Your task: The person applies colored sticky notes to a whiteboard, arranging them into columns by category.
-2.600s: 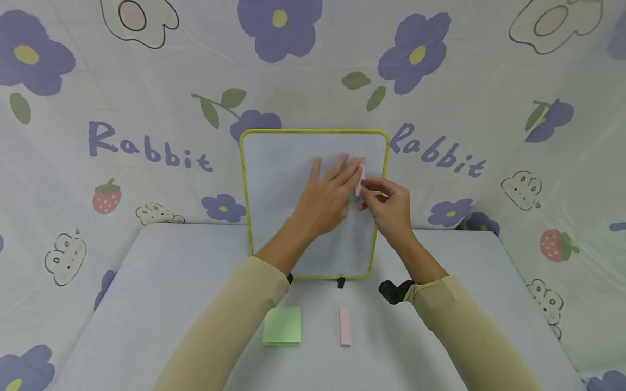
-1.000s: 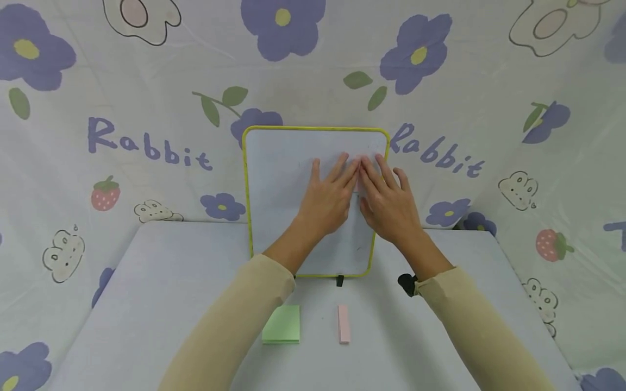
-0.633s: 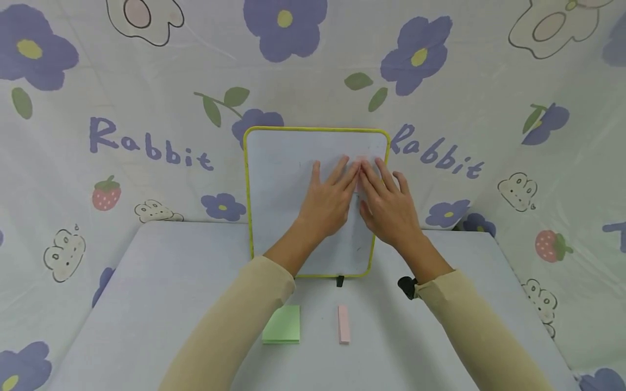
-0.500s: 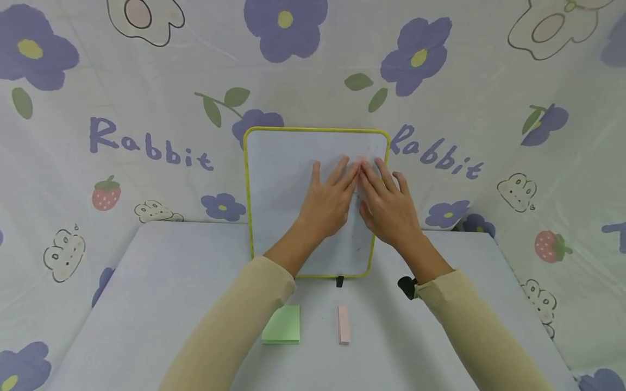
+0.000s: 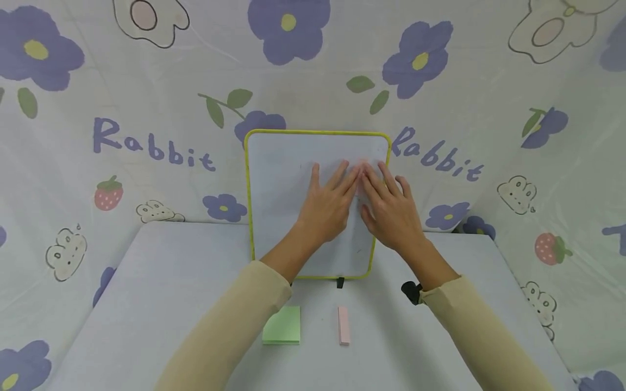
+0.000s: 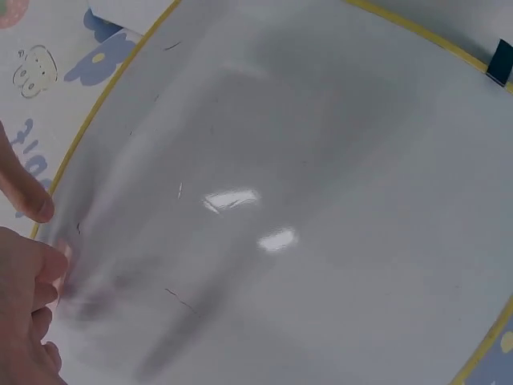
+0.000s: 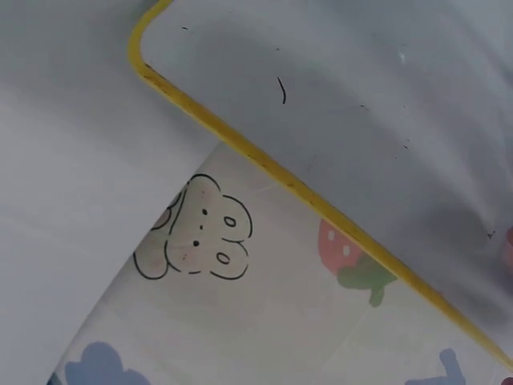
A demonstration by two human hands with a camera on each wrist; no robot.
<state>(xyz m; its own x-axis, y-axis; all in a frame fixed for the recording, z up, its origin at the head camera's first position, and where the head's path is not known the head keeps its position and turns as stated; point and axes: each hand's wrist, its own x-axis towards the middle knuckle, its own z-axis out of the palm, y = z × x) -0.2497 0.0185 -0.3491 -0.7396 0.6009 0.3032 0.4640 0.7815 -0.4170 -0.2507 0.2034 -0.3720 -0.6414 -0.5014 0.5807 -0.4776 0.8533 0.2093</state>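
A narrow pink sticky note [image 5: 361,188] is on the upper right of a yellow-framed whiteboard [image 5: 274,184] and mostly covered by fingers. My left hand [image 5: 326,209] lies over the board with fingers spread, fingertips at the note's left side. From the right, my right hand [image 5: 393,214] has its fingers extended, with fingertips on the note beside the left ones. In the left wrist view, a bit of the pink note [image 6: 64,261] shows at the left edge beside the left hand [image 6: 24,305]. Only a sliver of fingertip [image 7: 510,255] enters the right wrist view.
A pad of green sticky notes [image 5: 282,326] and a stack of narrow pink sticky notes [image 5: 344,326] lie on the white table [image 5: 186,282] before the board. A black foot [image 5: 340,282] is under the board. A patterned cloth [image 5: 313,103] hangs behind.
Earlier the right hand pinched the note's lower part. Its fingers have since straightened and moved up onto the note. The left hand has stayed nearly in place; the last second shows little movement.
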